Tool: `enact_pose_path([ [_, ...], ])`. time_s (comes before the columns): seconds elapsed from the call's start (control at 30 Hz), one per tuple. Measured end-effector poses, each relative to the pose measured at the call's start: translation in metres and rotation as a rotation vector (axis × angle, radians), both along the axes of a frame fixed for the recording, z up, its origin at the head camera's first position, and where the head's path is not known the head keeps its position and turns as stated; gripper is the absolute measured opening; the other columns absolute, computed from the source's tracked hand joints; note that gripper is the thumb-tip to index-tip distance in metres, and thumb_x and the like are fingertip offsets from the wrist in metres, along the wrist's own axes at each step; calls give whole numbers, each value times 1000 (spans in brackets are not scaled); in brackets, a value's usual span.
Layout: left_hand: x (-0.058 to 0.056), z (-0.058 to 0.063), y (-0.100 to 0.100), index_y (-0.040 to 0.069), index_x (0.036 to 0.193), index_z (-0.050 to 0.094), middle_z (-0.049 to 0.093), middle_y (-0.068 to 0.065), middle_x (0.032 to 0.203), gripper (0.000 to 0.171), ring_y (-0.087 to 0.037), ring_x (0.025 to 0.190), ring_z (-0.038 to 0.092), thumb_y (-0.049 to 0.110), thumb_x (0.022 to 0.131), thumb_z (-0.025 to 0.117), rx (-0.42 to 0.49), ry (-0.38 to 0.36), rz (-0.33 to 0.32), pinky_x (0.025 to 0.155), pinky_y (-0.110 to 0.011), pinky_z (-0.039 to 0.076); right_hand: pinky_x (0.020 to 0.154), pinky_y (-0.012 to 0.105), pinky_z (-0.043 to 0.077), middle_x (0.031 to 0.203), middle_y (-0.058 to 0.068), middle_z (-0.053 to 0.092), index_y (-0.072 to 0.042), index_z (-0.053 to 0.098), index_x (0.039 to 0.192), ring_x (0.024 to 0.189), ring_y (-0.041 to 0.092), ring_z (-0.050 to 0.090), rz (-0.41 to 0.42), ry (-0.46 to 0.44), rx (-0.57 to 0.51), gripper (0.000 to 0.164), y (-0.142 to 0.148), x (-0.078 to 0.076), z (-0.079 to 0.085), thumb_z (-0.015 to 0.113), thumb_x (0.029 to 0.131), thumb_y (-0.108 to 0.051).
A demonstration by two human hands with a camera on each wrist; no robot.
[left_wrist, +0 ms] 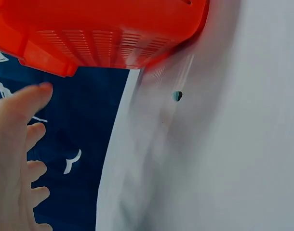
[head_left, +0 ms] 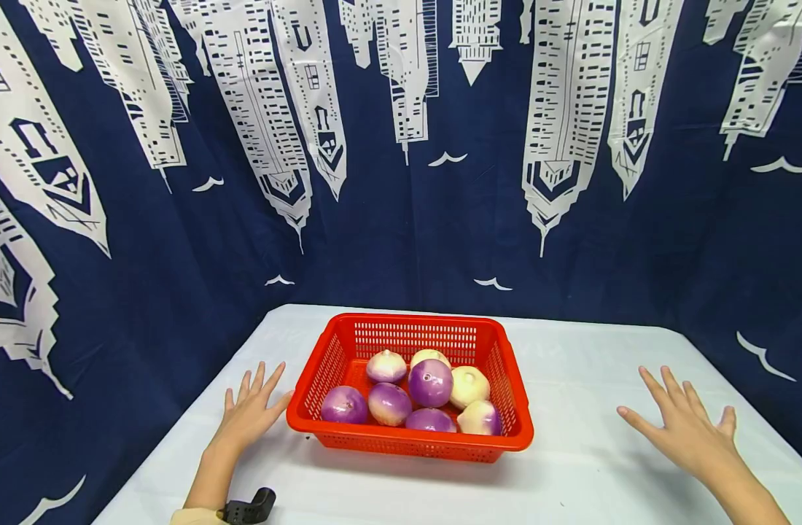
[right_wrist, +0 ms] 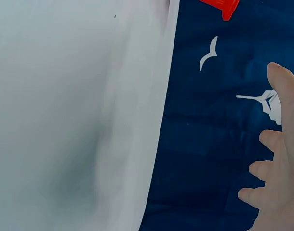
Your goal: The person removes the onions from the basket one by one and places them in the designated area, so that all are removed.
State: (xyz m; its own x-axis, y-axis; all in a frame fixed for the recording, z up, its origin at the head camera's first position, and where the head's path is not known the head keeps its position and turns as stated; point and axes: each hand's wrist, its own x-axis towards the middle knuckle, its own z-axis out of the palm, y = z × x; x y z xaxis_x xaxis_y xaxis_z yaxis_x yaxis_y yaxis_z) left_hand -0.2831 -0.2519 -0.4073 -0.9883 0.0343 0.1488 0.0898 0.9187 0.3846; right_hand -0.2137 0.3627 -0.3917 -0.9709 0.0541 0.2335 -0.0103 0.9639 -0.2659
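In the head view a red plastic basket [head_left: 407,442] with slotted walls stands on the white table. Several glossy, round purple-and-white vegetables that look like turnips lie in it, among them a purple one [head_left: 430,383] resting on top of others. My left hand [head_left: 250,415] is held with fingers spread just left of the basket, its thumb close to the rim. The left wrist view shows that thumb [left_wrist: 33,98] near the basket [left_wrist: 103,29], apart from it. Well to the basket's right, my right hand [head_left: 693,430] hovers above the table with spread fingers, holding nothing.
The white-covered table [head_left: 585,379] extends around the basket. Behind and beside it hangs a dark blue cloth [head_left: 414,240] printed with white buildings and birds. A black band [head_left: 250,507] is on my left wrist. A small dark hole or spot [left_wrist: 177,96] shows near the basket.
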Motion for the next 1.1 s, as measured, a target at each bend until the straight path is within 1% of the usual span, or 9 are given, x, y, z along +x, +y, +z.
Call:
enact_pose_path([
  [0.17, 1, 0, 2, 20, 146, 16, 6, -21, 150, 67, -44, 137, 3, 55, 91, 31, 79, -50, 15, 102, -66, -2, 87, 73, -18, 147, 26, -3, -15, 4, 146, 132, 51, -4, 0, 34, 16, 86, -3, 1, -2, 42, 84, -61],
  [0.23, 1, 0, 3, 19, 146, 15, 8, -21, 150, 65, -43, 137, 5, 53, 92, 30, 105, -56, 21, 103, -65, 0, 90, 70, -21, 148, 25, -2, -15, 6, 146, 133, 49, -3, 3, 52, 24, 85, -4, 2, -3, 43, 84, -60],
  [0.37, 1, -1, 5, 18, 145, 17, 13, -21, 150, 63, -43, 136, 13, 50, 93, 29, 146, -22, 34, 104, -64, 9, 96, 63, -23, 149, 23, 5, -15, 11, 146, 136, 44, 3, 8, 114, 48, 83, -7, 4, -3, 45, 84, -58],
  [0.47, 1, -1, 7, 17, 145, 18, 16, -21, 149, 62, -42, 135, 16, 49, 94, 29, 191, 1, 36, 101, -65, 15, 99, 61, -20, 149, 22, 10, -14, 16, 145, 135, 42, 10, 8, 170, 56, 81, -10, 4, -1, 48, 83, -57],
  [0.6, -1, -3, 9, 15, 145, 20, 17, -22, 148, 60, -43, 135, 16, 47, 94, 28, 275, 18, 13, 100, -66, 16, 101, 63, -14, 149, 21, 13, -14, 20, 144, 133, 43, 17, 13, 212, 50, 79, -14, 3, 3, 50, 83, -55],
  [0.73, -2, -5, 13, 12, 144, 22, 19, -23, 147, 59, -44, 135, 17, 44, 95, 29, 357, 66, -30, 102, -65, 15, 102, 64, -9, 150, 19, 12, -16, 20, 144, 129, 45, 21, 18, 228, 49, 77, -17, 3, 6, 50, 84, -53],
  [0.83, -1, -7, 17, 11, 144, 23, 20, -23, 147, 58, -42, 135, 18, 42, 96, 30, 454, 86, -62, 103, -63, 14, 102, 64, -8, 151, 17, 12, -19, 20, 144, 129, 44, 22, 23, 246, 46, 75, -20, 4, 8, 50, 84, -52],
  [1.0, 0, -4, 22, 12, 145, 19, 18, -17, 150, 58, -38, 137, 18, 42, 96, 28, 664, 42, -107, 105, -60, 15, 103, 62, -13, 151, 16, 14, -22, 21, 144, 133, 41, 19, 29, 281, 37, 73, -24, 5, 13, 51, 84, -51],
  [1.1, 0, -1, 24, 12, 145, 18, 16, -15, 151, 56, -37, 137, 17, 40, 97, 27, 729, 34, -133, 104, -60, 19, 104, 60, -14, 150, 16, 15, -22, 22, 144, 133, 41, 18, 38, 303, 24, 73, -27, 6, 17, 52, 84, -50],
])
